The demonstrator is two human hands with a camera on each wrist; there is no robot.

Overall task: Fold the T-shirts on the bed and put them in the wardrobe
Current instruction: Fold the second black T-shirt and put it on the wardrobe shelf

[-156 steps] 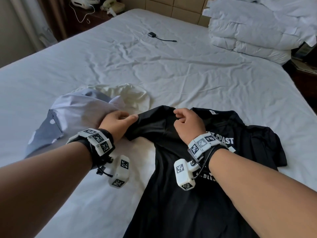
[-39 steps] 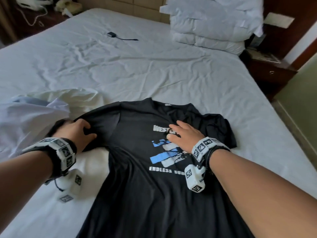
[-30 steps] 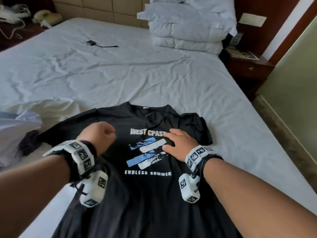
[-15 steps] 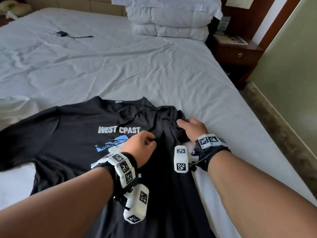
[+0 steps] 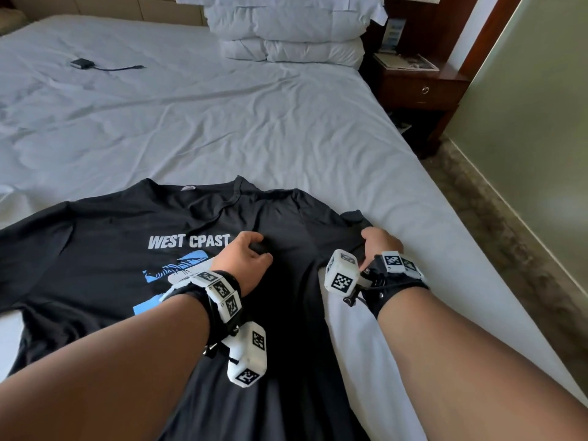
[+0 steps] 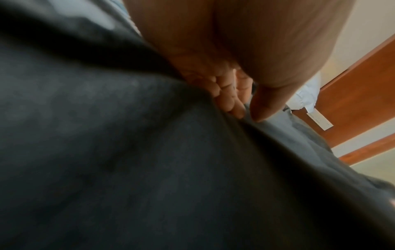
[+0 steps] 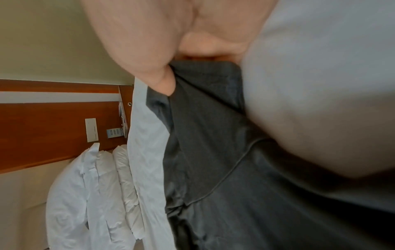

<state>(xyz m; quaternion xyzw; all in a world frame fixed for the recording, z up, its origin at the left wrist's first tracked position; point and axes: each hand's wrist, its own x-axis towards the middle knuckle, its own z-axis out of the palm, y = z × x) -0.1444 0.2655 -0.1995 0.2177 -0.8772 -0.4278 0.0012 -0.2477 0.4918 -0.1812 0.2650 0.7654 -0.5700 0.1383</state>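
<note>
The left hand's fingers (image 6: pixel 229 101) are curling toward the thumb and pinching a small ridge of the black T-shirt (image 5: pixel 105 224) just right of its white "WEST CPAST" print, at the centre of the head view. The left hand (image 5: pixel 243 259) is resting knuckles-up on the chest of the shirt. The right hand's fingers (image 5: pixel 369 237) are bending down over the shirt's right sleeve, and in the right wrist view the thumb is pressing the sleeve's hemmed edge against the curled fingers. The right hand (image 5: pixel 380 245) is sitting at the right edge of the shirt, right of centre in the head view.

The T-shirt is lying face up and spread across the lower left half of the frame on the bed (image 5: pixel 222 122). Stacked white pillows (image 5: pixel 286 30) are sitting at the top centre, a small black device with a cable (image 5: pixel 81 63) is lying at the upper left, and a wooden nightstand (image 5: pixel 420 87) is standing at the upper right.
</note>
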